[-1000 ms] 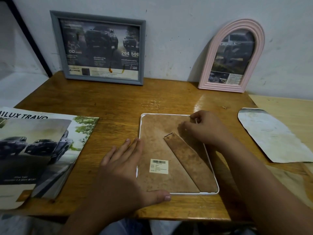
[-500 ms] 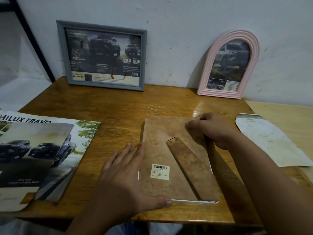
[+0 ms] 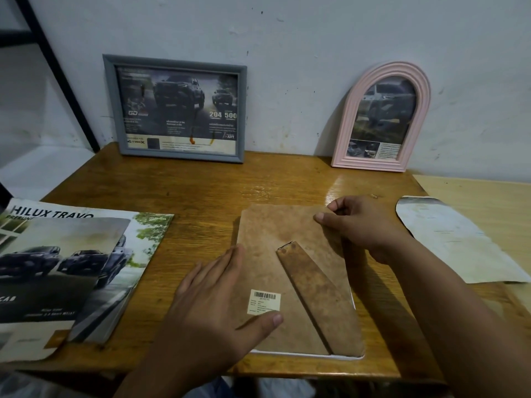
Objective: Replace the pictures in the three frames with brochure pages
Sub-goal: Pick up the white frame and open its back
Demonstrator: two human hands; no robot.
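Left hand (image 3: 214, 294): fingers straight, flat on the backing board's (image 3: 267, 254) left edge, thumb beside the barcode sticker (image 3: 263, 301).
Right hand (image 3: 360, 225): curled fingers pinch the board's far right corner.
White frame (image 3: 304, 355): face down under the board, between both hands.
Brochure (image 3: 71, 254): left of the left hand.

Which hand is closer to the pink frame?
The right hand. It grips the far right corner of the brown backing board, below the pink frame. The left hand rests nearer the person.

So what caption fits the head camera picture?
Left hand rests on face-down frame's backing board; right hand grips its corner.
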